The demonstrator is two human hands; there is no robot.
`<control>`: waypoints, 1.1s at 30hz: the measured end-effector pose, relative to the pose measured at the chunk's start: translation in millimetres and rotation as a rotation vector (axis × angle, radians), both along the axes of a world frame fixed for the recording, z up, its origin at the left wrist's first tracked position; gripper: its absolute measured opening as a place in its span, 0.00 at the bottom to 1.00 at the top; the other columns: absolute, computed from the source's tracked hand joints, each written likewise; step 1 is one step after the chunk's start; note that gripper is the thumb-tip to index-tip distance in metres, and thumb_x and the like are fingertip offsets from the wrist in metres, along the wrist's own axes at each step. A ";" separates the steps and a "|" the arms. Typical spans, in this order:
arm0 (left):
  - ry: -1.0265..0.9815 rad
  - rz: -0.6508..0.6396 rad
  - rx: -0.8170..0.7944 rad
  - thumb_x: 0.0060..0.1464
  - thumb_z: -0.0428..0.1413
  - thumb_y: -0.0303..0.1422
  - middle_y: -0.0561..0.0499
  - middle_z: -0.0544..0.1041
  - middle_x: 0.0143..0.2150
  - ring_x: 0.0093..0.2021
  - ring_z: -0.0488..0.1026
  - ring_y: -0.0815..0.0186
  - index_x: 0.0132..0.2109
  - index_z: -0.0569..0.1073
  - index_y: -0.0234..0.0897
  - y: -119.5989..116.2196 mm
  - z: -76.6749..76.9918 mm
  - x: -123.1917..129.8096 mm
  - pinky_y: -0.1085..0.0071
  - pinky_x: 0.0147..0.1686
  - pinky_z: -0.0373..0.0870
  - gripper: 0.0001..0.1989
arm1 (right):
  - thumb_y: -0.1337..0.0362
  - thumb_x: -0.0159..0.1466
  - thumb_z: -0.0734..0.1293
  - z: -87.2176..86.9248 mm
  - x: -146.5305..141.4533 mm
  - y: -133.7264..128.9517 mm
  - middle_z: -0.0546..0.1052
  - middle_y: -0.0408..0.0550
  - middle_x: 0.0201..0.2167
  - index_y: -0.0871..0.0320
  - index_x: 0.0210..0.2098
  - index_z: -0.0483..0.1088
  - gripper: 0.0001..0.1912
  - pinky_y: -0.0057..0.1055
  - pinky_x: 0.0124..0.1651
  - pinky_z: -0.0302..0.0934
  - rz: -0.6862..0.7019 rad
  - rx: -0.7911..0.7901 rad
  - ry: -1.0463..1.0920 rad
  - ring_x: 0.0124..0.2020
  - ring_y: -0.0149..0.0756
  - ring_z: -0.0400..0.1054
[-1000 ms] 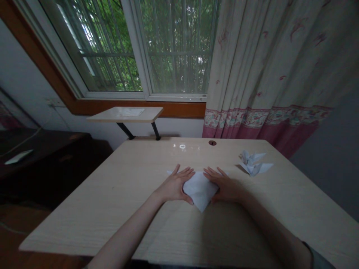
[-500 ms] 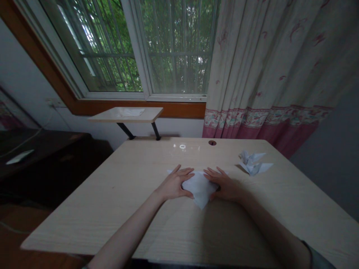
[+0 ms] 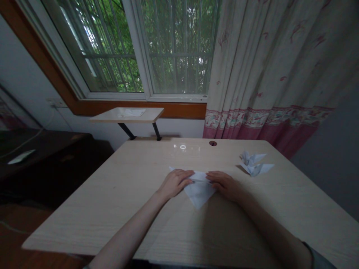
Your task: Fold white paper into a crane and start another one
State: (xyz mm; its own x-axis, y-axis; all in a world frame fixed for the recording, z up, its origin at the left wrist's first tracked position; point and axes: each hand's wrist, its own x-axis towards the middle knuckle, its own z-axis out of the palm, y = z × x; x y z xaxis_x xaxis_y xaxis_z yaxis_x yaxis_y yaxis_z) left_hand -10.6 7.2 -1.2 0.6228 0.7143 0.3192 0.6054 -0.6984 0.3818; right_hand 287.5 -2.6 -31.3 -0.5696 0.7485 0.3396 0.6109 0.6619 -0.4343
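A white sheet of paper (image 3: pixel 199 192), folded to a triangle whose point faces me, lies on the desk between my hands. My left hand (image 3: pixel 176 182) grips its upper left part, fingers along the far edge and thumb on the near side. My right hand (image 3: pixel 223 183) holds the upper right part in the same way, the fingers close together. A fold line runs across the paper between the two hands. The paper's left corner sticks out past my left fingers; its right corner is hidden under my right hand.
Folded paper cranes (image 3: pixel 254 164) stand on the desk (image 3: pixel 134 209) at the far right. A raised shelf (image 3: pixel 131 115) with paper on it is at the back left. A round cable hole (image 3: pixel 213 143) sits near the back edge. A dark cabinet (image 3: pixel 50 164) stands to the left.
My fingers and thumbs have drawn closer together on the paper. The thumbs have moved up from the near sides toward the far edge, and more of the lower triangle shows.
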 end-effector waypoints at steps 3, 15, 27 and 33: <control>-0.059 0.056 0.080 0.70 0.42 0.48 0.47 0.82 0.49 0.47 0.79 0.59 0.53 0.76 0.38 -1.9 -2.1 2.2 0.61 0.49 0.74 0.25 | 0.53 0.73 0.56 0.1 -1.9 -0.8 0.79 0.53 0.52 0.53 0.56 0.73 0.21 0.46 0.58 0.66 -0.009 0.045 0.026 0.54 0.44 0.72; -0.245 0.062 0.469 0.70 0.47 0.35 0.47 0.83 0.40 0.37 0.79 0.63 0.49 0.74 0.37 -5.3 -2.4 5.3 0.65 0.39 0.76 0.13 | 0.61 0.71 0.60 7.9 -7.9 -6.4 0.81 0.49 0.47 0.50 0.54 0.73 0.16 0.41 0.50 0.71 -0.029 0.175 0.054 0.45 0.42 0.76; -0.351 0.215 0.462 0.69 0.50 0.36 0.48 0.78 0.37 0.37 0.76 0.62 0.54 0.69 0.38 -1.9 -1.3 -0.9 0.65 0.40 0.72 0.12 | 0.59 0.71 0.56 13.2 -10.7 -8.1 0.81 0.48 0.37 0.55 0.40 0.75 0.16 0.33 0.41 0.70 -0.328 0.173 0.287 0.37 0.40 0.77; -0.383 0.226 0.429 0.68 0.50 0.33 0.48 0.78 0.40 0.40 0.75 0.62 0.56 0.68 0.38 1.2 -6.4 -1.9 0.64 0.44 0.72 0.12 | 0.58 0.72 0.57 15.1 -13.3 -4.9 0.79 0.49 0.34 0.55 0.37 0.73 0.16 0.33 0.40 0.68 -0.358 0.289 0.308 0.37 0.39 0.74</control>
State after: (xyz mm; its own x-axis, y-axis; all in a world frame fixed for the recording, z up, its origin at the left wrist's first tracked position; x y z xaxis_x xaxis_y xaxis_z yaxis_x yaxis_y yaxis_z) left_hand -12.5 8.4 -7.6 0.2553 0.5735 0.7784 0.6317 -0.7085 0.3148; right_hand 274.2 -7.5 -16.2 -0.1384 0.7288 0.6706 0.6929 0.5551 -0.4602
